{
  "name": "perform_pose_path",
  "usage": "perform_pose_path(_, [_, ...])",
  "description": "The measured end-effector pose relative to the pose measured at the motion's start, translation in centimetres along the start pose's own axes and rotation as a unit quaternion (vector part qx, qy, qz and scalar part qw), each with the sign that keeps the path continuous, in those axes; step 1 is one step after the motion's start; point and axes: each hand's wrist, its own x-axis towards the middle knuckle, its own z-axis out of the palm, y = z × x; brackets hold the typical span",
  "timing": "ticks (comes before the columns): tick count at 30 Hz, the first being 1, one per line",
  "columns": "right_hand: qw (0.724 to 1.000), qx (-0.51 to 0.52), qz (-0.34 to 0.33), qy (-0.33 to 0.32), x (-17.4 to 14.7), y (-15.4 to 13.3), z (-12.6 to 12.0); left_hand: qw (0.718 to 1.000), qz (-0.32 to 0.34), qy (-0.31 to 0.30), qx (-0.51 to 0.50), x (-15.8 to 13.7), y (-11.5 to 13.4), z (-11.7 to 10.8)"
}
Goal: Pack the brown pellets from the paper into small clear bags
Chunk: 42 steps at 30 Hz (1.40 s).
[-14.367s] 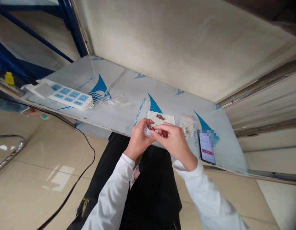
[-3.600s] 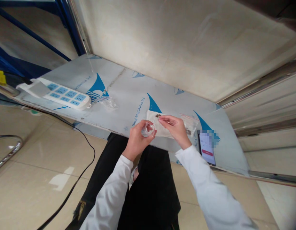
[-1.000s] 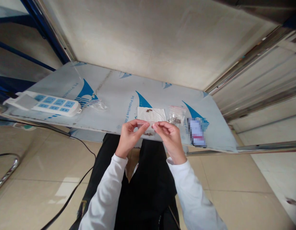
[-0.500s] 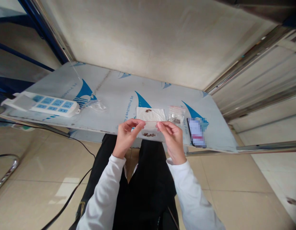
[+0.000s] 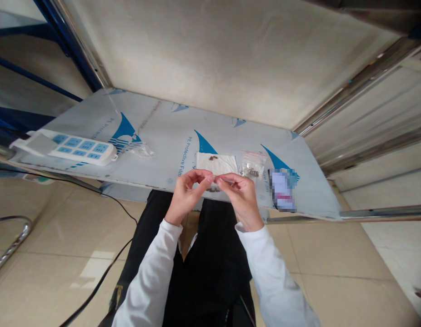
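My left hand [image 5: 189,193] and my right hand [image 5: 242,195] meet at the fingertips above the front edge of the covered table. Both are closed in a pinch, thumb against finger, on a thin cord that is now almost hidden between them. Just behind the fingers lies a white tissue [image 5: 227,162] with small brown pieces [image 5: 213,158] on it. More brown pieces [image 5: 213,187] show partly below the fingertips. To the right of the tissue, a clear zip bag [image 5: 254,160] holds several small brown pieces.
A phone [image 5: 282,190] lies near the table's right front. On the left are a white power strip [image 5: 84,147] and a crumpled clear plastic bag [image 5: 142,149]. The table [image 5: 169,122] is covered in printed protective film. A black cable [image 5: 110,268] runs down over the floor.
My hands have come together from slightly apart; the thin cord earlier stretched between the fingertips is now mostly hidden. The view has shifted slightly.
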Motion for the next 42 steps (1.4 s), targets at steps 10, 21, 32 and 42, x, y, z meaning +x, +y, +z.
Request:
perform_pose_path(10, [0.998,0.038,0.044,0.026,-0.5,0.0,-0.2,0.997,0.047,0.012,0.054,-0.1,-0.3,-0.1])
perform_pose_path(21, [0.997,0.046,0.049,0.033,-0.9,0.3,-0.5,0.998,0.027,0.021,0.047,-0.1,-0.5,0.2])
perform_pose_path(32, [0.999,0.024,0.025,0.012,-1.5,0.0,-0.5,0.998,0.002,-0.051,0.028,-0.3,0.0,0.9])
perform_pose_path(42, [1.0,0.004,0.012,0.019,-1.8,0.9,-0.9,0.992,0.012,-0.104,0.065,-0.3,0.0,0.5])
